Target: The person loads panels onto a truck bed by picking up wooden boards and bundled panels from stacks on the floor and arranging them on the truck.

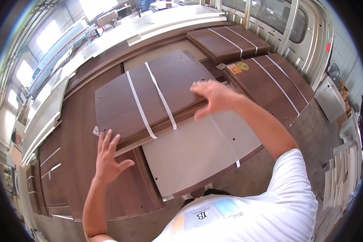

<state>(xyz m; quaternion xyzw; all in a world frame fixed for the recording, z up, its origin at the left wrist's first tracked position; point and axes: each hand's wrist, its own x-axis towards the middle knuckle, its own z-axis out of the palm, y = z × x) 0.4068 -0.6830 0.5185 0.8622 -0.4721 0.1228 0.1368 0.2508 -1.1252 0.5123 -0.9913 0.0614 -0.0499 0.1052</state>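
Note:
A bundle of dark brown wood panels, bound with two white straps, lies in front of me on a wider stack. At its near left corner is my left hand, open, thumb spread from the fingers. My right hand is over the near right corner, also open with fingers and thumb apart, slightly blurred. Whether either hand touches the bundle I cannot tell. Neither one holds anything. Under the bundle's near edge shows a strapped beige panel, beside a brown panel.
Two more strapped brown bundles lie at right and far right, the nearer one with stickers. White boards run along the back. A vehicle-like metal body stands behind. White sheets are stacked at right on the floor.

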